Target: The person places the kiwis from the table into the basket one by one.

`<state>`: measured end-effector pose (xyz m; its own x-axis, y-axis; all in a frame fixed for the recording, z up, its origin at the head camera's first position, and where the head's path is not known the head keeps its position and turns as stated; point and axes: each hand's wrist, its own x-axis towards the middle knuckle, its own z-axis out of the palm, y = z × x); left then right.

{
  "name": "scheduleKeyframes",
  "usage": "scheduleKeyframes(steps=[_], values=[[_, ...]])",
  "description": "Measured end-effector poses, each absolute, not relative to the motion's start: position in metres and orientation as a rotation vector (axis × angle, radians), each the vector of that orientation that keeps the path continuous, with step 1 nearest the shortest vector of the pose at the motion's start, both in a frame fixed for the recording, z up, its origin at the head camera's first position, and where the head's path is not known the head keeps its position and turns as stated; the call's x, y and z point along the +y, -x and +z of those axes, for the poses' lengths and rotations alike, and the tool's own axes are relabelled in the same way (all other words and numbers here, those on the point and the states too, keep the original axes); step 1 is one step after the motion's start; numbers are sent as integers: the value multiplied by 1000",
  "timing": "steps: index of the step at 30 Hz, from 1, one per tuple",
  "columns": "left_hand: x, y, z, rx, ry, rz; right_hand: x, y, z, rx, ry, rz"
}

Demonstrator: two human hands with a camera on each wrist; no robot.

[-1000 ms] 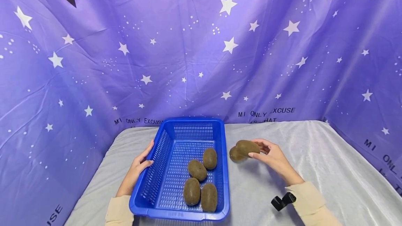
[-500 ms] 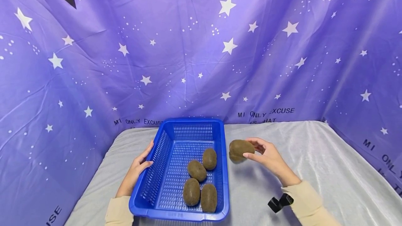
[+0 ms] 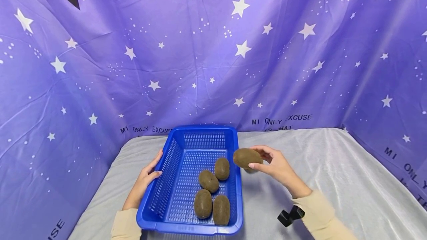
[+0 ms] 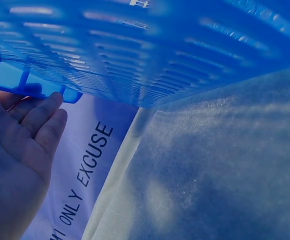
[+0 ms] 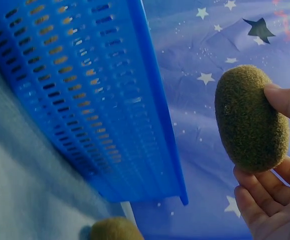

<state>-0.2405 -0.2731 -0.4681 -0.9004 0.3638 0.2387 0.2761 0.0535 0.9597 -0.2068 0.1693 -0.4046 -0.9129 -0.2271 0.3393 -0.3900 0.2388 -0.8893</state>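
A brown fuzzy kiwifruit point(image 3: 246, 158) is held between thumb and fingers of my right hand point(image 3: 278, 167), raised beside the right rim of the blue basket point(image 3: 239, 192). The right wrist view shows this kiwi point(image 5: 252, 120) off the cloth, apart from the basket wall. Beneath it another kiwi point(image 5: 116, 229) lies on the cloth, mostly hidden in the head view. Inside the basket, several kiwis lie towards the right and near side, including an upper one point(image 3: 221, 169). My left hand point(image 3: 144, 182) touches the basket's left rim with fairly straight fingers point(image 4: 42, 117).
Grey cloth point(image 3: 333, 166) covers the table under the basket. A purple star-printed curtain point(image 3: 207, 47) hangs behind and on both sides. A black device point(image 3: 291, 216) is worn at the right wrist.
My right hand has carried its kiwi leftward, up to the basket's right rim, passing over the kiwi on the cloth. The left hand and the basket stay nearly still.
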Motion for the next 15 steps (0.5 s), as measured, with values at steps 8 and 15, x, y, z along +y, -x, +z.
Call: scheduleKeyframes(steps=[8, 15], values=[[-273, 239, -466, 2212, -684, 2003, 152, 206, -402, -2334, -683, 1787], [-271, 239, -465, 2221, -675, 2007, 138, 205, -402, -2373, -694, 1762]])
